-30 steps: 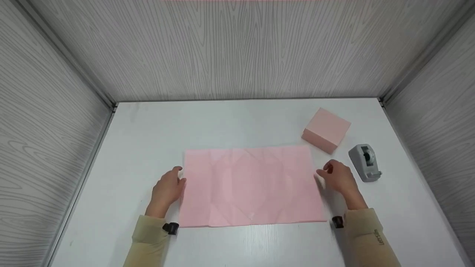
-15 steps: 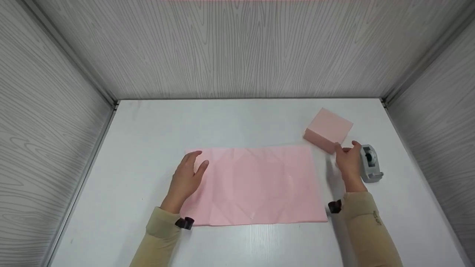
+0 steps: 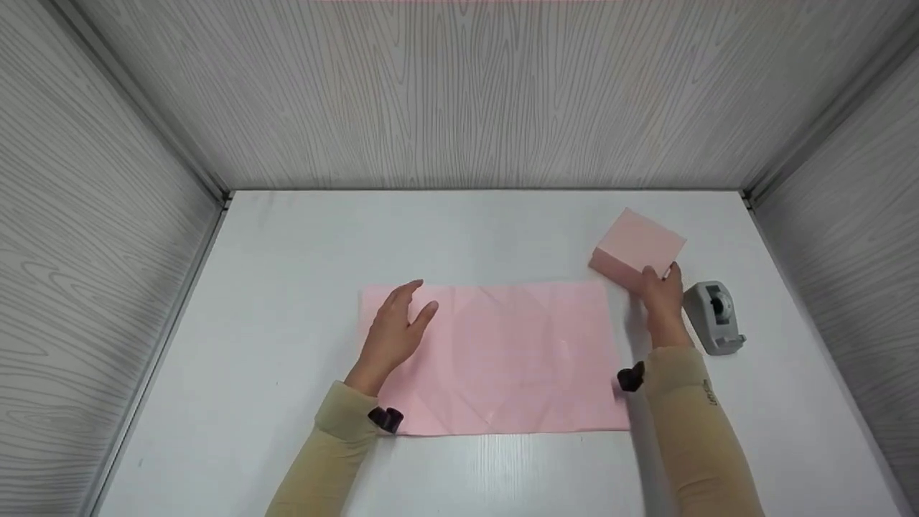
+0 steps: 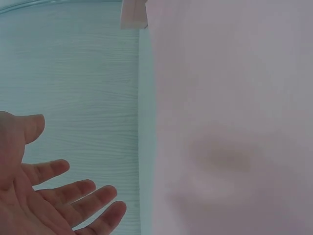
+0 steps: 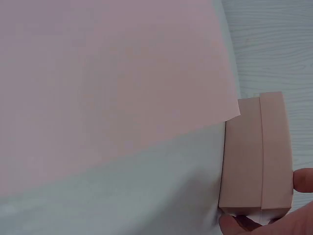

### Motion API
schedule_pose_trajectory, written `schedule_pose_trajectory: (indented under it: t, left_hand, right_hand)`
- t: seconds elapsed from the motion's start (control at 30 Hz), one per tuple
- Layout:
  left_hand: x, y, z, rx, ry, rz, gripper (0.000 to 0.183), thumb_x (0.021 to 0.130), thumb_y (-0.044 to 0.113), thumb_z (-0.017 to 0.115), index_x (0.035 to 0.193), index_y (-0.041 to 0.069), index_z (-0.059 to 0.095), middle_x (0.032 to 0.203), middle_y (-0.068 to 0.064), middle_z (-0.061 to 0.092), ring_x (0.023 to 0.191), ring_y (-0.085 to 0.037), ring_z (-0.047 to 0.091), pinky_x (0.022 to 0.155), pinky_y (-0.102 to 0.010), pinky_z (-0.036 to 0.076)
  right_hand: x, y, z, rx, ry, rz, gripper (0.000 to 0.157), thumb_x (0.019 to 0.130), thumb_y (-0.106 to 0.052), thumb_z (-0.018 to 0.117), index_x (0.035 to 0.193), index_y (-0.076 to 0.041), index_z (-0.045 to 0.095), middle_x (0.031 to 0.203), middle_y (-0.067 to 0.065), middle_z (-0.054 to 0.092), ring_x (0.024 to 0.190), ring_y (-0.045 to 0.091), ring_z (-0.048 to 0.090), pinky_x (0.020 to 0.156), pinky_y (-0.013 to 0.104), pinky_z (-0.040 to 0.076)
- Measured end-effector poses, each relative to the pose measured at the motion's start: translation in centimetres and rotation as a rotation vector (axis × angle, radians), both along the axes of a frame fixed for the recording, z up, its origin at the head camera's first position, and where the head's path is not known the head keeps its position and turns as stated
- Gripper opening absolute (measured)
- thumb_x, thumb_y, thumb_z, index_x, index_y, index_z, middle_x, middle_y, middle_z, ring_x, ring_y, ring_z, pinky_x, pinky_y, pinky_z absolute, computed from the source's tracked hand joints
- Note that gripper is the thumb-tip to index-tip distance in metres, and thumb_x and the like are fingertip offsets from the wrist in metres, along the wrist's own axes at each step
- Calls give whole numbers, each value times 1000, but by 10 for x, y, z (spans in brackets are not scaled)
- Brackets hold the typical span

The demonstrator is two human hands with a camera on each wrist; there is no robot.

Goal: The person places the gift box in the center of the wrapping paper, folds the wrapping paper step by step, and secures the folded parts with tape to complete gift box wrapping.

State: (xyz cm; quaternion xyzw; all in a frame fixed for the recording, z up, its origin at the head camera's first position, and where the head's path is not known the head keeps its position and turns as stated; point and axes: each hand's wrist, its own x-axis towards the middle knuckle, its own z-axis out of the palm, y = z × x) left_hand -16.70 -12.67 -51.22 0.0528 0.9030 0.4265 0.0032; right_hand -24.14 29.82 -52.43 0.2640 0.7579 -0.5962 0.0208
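A pink sheet of paper with fold creases lies flat on the table. My left hand hovers over its left part, thumb and fingers spread and holding nothing; in the left wrist view the same hand shows its straight fingers. At the back right sits a closed pink box, turned at an angle. My right hand grips its near corner, thumb on one side and fingers on the other. The right wrist view shows the box with fingertips against its end.
A grey tape dispenser stands just right of my right hand. The white table is enclosed by wood-grain panels at the back and both sides.
My right hand has moved from the paper's right edge up to the box and taken hold of its corner. My left hand has shifted right and forward over the paper.
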Motion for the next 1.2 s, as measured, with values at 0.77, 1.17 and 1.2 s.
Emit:
schedule_pose_trajectory:
  t: [0.77,1.17,1.2]
  left_hand:
    - [-30,41,-15,163,-29,-73,57,98,35,60,145,7,45,148,-15,43,128,-33,49,97,-48,46]
    - [-40,51,-21,239,-48,-56,53,98,28,61,143,4,46,144,-14,47,127,-30,52,100,-43,44]
    - [-41,52,-22,245,-55,-54,54,98,28,61,143,4,46,144,-14,47,126,-29,52,100,-43,44]
  right_hand:
    - [-27,-70,-1,281,112,120,60,103,-25,47,147,9,26,145,27,41,136,37,39,110,42,33]
    - [-33,-103,-3,309,134,272,62,106,-26,44,154,2,17,154,22,31,141,33,31,112,42,29]
    - [-34,-105,-3,308,132,289,62,106,-26,43,155,1,16,155,21,30,142,32,29,113,41,28]
